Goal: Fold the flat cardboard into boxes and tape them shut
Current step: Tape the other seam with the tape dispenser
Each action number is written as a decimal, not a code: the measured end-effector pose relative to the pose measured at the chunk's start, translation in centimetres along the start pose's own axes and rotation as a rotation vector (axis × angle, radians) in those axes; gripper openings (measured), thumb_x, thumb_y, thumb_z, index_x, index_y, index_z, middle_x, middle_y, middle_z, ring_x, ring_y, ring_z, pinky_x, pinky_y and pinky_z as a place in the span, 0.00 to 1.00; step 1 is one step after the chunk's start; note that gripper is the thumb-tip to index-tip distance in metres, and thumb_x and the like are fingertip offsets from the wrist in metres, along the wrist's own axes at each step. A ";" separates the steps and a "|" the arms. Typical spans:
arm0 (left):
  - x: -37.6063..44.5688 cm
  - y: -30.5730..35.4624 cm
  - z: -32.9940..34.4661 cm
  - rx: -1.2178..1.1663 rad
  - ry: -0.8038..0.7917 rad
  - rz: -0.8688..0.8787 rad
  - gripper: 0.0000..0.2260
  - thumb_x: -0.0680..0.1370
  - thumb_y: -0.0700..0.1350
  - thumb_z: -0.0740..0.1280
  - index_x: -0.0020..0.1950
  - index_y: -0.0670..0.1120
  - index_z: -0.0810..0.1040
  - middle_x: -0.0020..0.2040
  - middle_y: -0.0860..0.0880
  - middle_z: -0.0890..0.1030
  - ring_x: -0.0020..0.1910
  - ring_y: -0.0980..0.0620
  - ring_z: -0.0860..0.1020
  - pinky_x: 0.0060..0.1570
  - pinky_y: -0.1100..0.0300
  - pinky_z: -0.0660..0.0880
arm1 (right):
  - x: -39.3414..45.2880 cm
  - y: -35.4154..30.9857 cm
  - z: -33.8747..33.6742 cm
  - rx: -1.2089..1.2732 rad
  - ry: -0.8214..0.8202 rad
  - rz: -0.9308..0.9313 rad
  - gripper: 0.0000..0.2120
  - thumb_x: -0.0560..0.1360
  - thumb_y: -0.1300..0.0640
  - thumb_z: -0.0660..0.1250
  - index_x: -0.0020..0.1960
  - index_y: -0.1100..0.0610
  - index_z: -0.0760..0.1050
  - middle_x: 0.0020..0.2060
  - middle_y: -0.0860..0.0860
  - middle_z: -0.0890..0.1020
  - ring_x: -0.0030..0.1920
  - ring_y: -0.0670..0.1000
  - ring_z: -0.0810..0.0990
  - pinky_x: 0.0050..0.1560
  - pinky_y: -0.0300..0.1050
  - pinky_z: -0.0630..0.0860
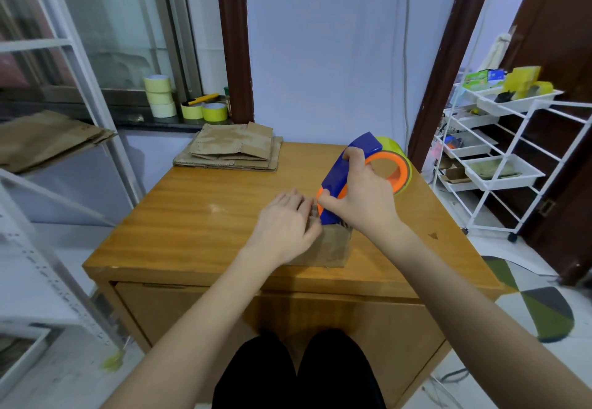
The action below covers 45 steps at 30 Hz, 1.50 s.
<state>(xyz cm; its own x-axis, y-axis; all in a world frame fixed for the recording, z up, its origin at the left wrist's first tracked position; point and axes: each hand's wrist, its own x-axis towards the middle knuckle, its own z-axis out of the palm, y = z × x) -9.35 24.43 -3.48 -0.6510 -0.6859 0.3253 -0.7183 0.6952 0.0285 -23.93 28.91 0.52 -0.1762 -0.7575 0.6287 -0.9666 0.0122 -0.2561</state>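
From the head view we judged ourselves mid-taping: our left hand [286, 228] pressed flat on the small folded box [330, 246] near the table [198, 203] front, our right hand [358, 198] gripped the tape dispenser [349, 174] against it, while flat cardboard [230, 150] waited unfolded behind.

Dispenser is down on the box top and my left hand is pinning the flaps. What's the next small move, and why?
Probably draw the blue and orange tape dispenser along the seam of the small brown cardboard box. The right hand grips it with its front end on the box top, and the left hand lies flat on the flaps beside it, so the box looks ready for taping.
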 end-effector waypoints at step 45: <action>1.2 1.6 0.1 0.018 -0.261 -0.018 0.45 0.75 0.66 0.59 0.78 0.39 0.43 0.78 0.40 0.42 0.77 0.46 0.43 0.75 0.54 0.44 | -1.5 5.2 -1.7 0.396 0.116 0.274 0.26 0.70 0.55 0.72 0.60 0.58 0.60 0.37 0.46 0.74 0.38 0.51 0.76 0.44 0.54 0.75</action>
<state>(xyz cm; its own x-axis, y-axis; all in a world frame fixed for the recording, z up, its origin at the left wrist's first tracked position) -11.34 24.68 -3.16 -0.6776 -0.7321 0.0699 -0.7331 0.6799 0.0148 -29.01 31.25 -0.49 -0.4554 -0.6831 0.5709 -0.7409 -0.0648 -0.6685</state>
